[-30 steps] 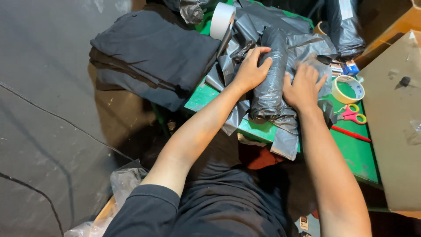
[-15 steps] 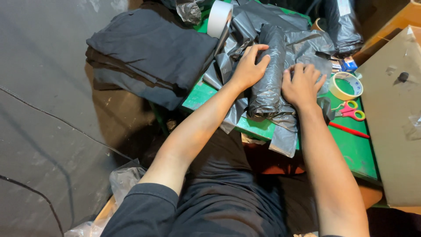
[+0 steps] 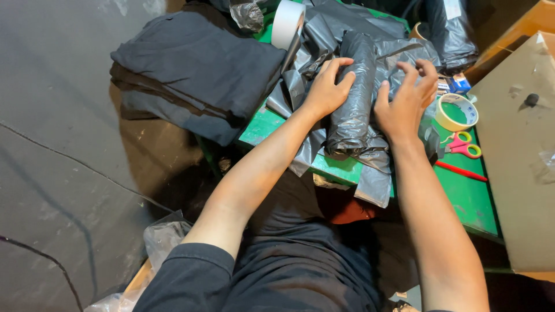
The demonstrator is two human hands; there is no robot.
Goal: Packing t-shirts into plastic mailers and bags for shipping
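My left hand (image 3: 325, 89) cupped the rolled grey plastic bundle (image 3: 352, 95) on the green table (image 3: 462, 196); my right hand (image 3: 404, 104) hovered fingers spread, perhaps brushing it. Even pressure from both sides seemed best to keep the roll tight.

A black plastic-wrapped package (image 3: 354, 92) lies rolled on the green table — a long, glossy bundle. A small blue box (image 3: 461, 82) sits near the tape roll, and a brown cardboard carton (image 3: 520, 167) stands far right.
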